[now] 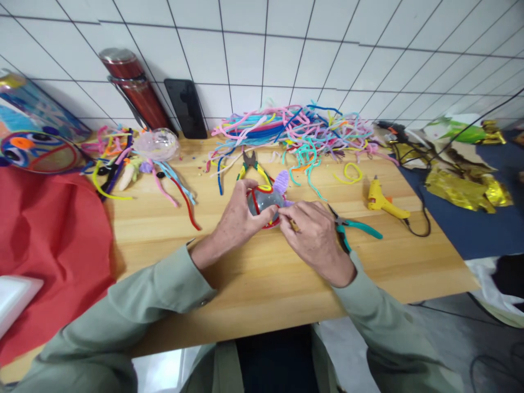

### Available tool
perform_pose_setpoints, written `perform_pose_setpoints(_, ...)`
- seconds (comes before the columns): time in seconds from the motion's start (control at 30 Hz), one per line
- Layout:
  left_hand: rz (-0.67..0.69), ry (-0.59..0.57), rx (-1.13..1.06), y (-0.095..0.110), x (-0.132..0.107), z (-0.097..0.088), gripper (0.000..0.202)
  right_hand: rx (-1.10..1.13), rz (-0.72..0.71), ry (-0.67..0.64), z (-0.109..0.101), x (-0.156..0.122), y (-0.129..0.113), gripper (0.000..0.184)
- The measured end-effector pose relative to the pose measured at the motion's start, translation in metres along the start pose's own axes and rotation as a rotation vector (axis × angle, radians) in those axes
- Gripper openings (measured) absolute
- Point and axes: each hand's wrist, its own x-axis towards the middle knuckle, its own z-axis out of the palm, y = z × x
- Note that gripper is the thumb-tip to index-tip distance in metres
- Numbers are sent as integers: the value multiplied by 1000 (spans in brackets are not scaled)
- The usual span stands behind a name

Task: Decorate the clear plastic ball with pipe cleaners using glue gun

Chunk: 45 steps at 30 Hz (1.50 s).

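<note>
A clear, rounded plastic-looking shell banded with fuzzy red strips (256,201) sits between a person's two hands, just above the near-middle of a pale wooden table (278,284). The piece appears part-made: red bands already cross and edge the shell, and a fuzzy, leaf-shaped purple piece (281,182) stands out at its far right side. The work seems to have reached small detail at the right edge; how much is left cannot be told from this view.

The left hand (239,212) cups the shell firmly, thumb on the near side and fingers curled over the far side. The right hand (308,229) meets its right edge with thumb and forefinger drawn narrowly together; whether a small part is pinched between them cannot be told.

Just beyond the shell lie pliers with yellow-and-green handles (250,162); beside the right hand rest slim pliers with teal handles (362,226). Farther right is a yellow glue gun with a dark cord (380,203). Along the tiled wall spreads a tangled heap of pink, blue and lilac fuzzy stems (286,128), with a black phone (186,109) and a red metallic flask (141,93) standing to its left.
</note>
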Motion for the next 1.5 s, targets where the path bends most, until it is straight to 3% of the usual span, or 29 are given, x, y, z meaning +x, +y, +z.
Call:
perform_pose_setpoints(0.07, 28, -44, 58, 2, 5, -7, 61, 12, 5, -20, 0, 0, 0, 20)
perform_pose_setpoints(0.2, 50, -124, 171, 7, 10, -15, 44, 31, 18, -40, 1, 0, 1, 19)
perform_pose_setpoints(0.47, -7, 5, 172, 4, 5, -5, 48, -17, -7, -10, -2, -3, -3, 14)
perform_pose_setpoints(0.73, -8, 22, 140, 6, 1, -5, 43, -45, -42, 18, -3, -12, -8, 17)
perform_pose_setpoints(1.07, -18, 14, 154, 10, -4, -7, 43, 41, 33, -4, 5, -17, -12, 22)
perform_pose_setpoints(1.5, -27, 42, 174, 10, -8, -5, 45, -7, 80, 37, 8, -17, -19, 20)
